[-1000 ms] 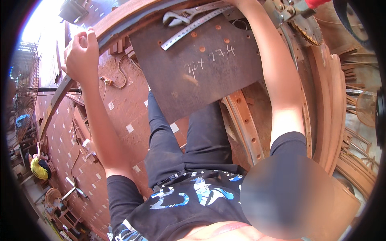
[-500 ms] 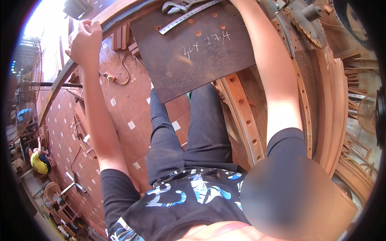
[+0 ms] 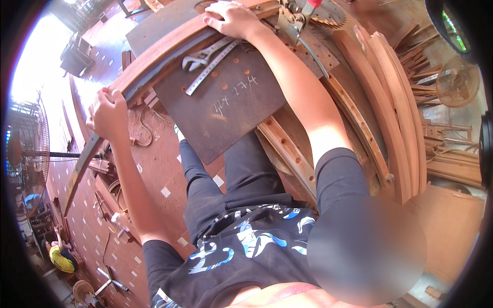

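My left hand [image 3: 109, 114] is closed around a long curved wooden piece [image 3: 162, 50] near its left end. My right hand [image 3: 233, 19] grips the same piece farther along, at the far side of the dark metal table plate [image 3: 205, 115], its thumb on the near side. A dark curved strip [image 3: 141, 87] runs along the near edge of the wood, and a narrow curved length [image 3: 82, 167] extends down past my left hand. On the plate, just nearer than the wood, lie an adjustable wrench [image 3: 197, 59] and a white measuring strip [image 3: 211, 68].
A toothed circular saw blade [image 3: 331, 19] stands at the back right. Curved strips with holes [image 3: 290, 149] and a stack of curved boards [image 3: 395, 108] lie to the right. A caged fan [image 3: 33, 149] stands left. A person in yellow [image 3: 62, 258] is at the lower left.
My view has shifted so the table plate and tools appear lower and farther left, and my right hand, cut off before, now shows. My left hand stays closed on the wood.
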A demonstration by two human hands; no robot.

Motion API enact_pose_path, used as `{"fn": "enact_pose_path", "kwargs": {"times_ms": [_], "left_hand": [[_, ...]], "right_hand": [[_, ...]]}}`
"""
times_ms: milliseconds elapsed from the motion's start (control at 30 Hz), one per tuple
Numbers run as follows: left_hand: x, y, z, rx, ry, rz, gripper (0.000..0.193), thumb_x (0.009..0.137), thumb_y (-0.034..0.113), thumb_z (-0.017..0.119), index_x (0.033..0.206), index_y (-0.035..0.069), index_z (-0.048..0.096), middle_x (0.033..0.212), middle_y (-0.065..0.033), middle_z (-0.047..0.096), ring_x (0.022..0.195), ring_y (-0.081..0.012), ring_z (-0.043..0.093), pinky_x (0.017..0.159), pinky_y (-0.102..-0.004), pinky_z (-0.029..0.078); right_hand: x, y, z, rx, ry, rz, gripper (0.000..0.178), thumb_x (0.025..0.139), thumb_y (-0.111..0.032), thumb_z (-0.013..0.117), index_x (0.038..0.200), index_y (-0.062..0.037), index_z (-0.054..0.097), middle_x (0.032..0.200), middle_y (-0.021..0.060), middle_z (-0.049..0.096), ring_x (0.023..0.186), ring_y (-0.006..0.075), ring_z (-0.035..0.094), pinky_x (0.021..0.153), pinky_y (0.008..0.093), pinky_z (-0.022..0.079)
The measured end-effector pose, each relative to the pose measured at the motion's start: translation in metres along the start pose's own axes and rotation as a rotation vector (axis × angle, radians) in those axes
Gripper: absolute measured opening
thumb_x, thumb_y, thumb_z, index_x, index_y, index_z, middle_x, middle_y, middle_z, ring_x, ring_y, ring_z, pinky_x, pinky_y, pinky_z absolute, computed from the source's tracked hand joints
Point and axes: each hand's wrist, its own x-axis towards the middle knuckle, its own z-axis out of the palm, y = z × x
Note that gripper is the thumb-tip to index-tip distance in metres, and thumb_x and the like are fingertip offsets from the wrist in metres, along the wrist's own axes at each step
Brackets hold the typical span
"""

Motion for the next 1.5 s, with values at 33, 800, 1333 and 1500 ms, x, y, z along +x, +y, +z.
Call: {"fn": "enact_pose_path", "kwargs": {"times_ms": [33,800,1333,1500], "left_hand": [[-0.003,0.002,-0.002,0.013,-0.019,-0.004,0.041,0.092,0.04,0.054,0.12,0.015,0.071,0.122,-0.0082,0.074,0.122,-0.0268,0.064,0.11,-0.054,0.034],[0.072,-0.05,-0.058,-0.308,-0.745,0.75,0.054,0.106,0.03,0.06,0.151,0.003,0.046,0.13,-0.0242,0.065,0.101,-0.0449,0.07,0.087,-0.0505,0.056],[0.184,-0.071,-0.197,0.075,-0.763,0.732,0.048,0.107,0.035,0.053,0.145,0.006,0.054,0.13,-0.0208,0.066,0.111,-0.043,0.068,0.096,-0.0484,0.053],[0.212,-0.129,-0.264,0.267,-0.51,0.655,0.051,0.108,0.033,0.049,0.153,0.008,0.048,0.14,-0.019,0.061,0.12,-0.0395,0.066,0.103,-0.0468,0.051]], "right_hand": [[-0.006,-0.001,-0.007,0.017,-0.007,-0.029,0.062,0.098,-0.063,0.054,0.138,-0.0163,0.067,0.149,0.0105,0.06,0.141,0.0292,0.052,0.121,0.0431,0.036],[0.004,0.003,-0.054,-0.108,-0.399,-0.122,0.079,0.097,-0.075,0.048,0.146,-0.0148,0.06,0.145,0.0165,0.062,0.136,0.0353,0.056,0.117,0.0454,0.041],[0.085,-0.101,-0.036,-0.101,-0.469,-0.249,0.06,0.071,-0.041,0.082,0.12,-0.0122,0.066,0.096,0.0141,0.074,0.096,0.0363,0.071,0.088,0.0464,0.056],[0.136,-0.16,-0.042,-0.152,-0.136,-0.373,0.051,0.069,-0.04,0.079,0.112,-0.0144,0.073,0.087,0.0122,0.075,0.081,0.0338,0.074,0.07,0.0459,0.058]]}}
